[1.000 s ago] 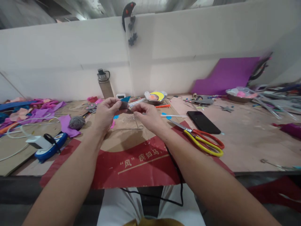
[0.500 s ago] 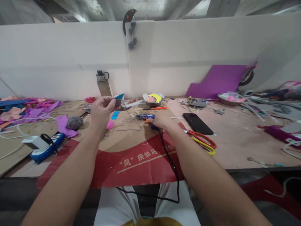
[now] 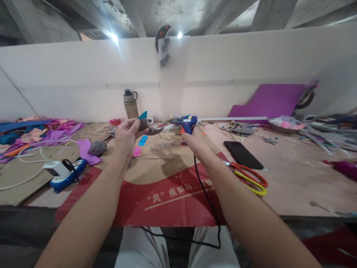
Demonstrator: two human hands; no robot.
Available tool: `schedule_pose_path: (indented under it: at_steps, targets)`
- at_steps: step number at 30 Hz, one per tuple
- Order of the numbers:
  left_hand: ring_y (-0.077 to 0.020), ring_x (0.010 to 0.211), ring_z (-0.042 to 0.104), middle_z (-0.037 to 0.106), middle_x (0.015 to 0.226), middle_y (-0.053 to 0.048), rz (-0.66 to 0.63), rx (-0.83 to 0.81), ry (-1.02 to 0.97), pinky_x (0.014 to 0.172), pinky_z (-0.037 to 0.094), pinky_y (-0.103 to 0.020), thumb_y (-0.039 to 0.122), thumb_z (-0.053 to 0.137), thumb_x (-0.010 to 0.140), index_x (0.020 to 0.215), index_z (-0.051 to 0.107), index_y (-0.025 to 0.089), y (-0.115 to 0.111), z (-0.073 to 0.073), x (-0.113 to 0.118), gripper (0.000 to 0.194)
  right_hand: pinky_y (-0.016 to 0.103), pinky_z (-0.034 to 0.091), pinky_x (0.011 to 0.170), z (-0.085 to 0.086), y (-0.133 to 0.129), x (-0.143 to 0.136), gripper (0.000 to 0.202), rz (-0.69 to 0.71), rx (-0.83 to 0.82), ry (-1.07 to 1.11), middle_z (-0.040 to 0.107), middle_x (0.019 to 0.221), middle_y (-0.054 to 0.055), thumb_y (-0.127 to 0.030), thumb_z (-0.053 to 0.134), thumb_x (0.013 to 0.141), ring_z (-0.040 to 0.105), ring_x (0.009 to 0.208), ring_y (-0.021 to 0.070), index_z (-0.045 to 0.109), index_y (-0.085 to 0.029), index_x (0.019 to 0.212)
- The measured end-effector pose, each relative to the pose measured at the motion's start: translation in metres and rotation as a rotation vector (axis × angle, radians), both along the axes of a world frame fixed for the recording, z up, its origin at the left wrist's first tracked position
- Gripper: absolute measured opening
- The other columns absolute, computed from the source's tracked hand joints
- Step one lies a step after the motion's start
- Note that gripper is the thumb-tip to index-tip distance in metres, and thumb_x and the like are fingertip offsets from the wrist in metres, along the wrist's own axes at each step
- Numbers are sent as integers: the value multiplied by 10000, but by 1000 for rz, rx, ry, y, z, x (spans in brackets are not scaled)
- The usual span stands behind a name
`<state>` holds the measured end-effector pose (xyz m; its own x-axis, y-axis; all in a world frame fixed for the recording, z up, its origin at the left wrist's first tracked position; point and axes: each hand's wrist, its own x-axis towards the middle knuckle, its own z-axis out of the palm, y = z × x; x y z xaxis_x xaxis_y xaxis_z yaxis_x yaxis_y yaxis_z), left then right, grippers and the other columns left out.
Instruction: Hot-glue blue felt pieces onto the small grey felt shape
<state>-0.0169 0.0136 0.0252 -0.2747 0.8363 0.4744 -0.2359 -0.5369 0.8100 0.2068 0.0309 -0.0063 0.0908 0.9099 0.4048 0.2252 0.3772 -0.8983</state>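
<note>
My left hand (image 3: 128,131) pinches a grey curved felt piece (image 3: 150,128) with a blue pointed piece (image 3: 143,115) standing up from it. A thin string hangs below the grey piece. In my right hand (image 3: 195,138) is a blue glue gun (image 3: 188,123), raised above the cardboard, its nozzle pointing left toward the felt. A long pale glue stick (image 3: 234,118) sticks out of its rear, and its black cord (image 3: 206,201) drops over the front edge. Small blue cutouts (image 3: 143,140) and a pink piece (image 3: 137,151) lie below my left hand.
Grey yarn (image 3: 98,148), felt scraps (image 3: 33,136) and a blue power strip (image 3: 68,176) are at left. A bottle (image 3: 131,105) stands behind. To the right lie a black phone (image 3: 243,155), red and yellow scissors (image 3: 249,178) and a bowl (image 3: 284,126).
The glue gun has been lifted off the cardboard in my right hand, showing its long glue stick. The felt in my left hand has turned into fuller view. The camera view has shifted.
</note>
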Motion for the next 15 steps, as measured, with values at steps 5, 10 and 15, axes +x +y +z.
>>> schedule_pose_path:
  at_steps: [5, 10, 15]
  targets:
    - [-169, 792, 724, 720, 824, -40, -4, -82, -88, 747, 617, -318, 278, 764, 758, 833, 644, 144, -1, 0, 2, 195, 295, 514, 579, 23, -32, -17, 278, 319, 66, 214, 613, 799, -8, -214, 518, 728, 553, 582, 124, 480, -235, 1003]
    - [-152, 770, 716, 724, 837, -45, -42, -103, -121, 693, 613, -269, 242, 734, 784, 840, 644, 142, 1, -3, 2, 146, 264, 478, 533, 24, -45, -27, 210, 427, 131, 182, 615, 912, 14, -338, 535, 822, 493, 579, 97, 465, -237, 992]
    - [-137, 747, 705, 716, 804, -23, -33, -91, -120, 691, 620, -274, 235, 743, 769, 820, 649, 148, 0, -3, 4, 137, 267, 456, 522, 21, -46, -30, 227, 413, 132, 146, 606, 925, 20, -333, 544, 830, 474, 562, 91, 465, -224, 1013]
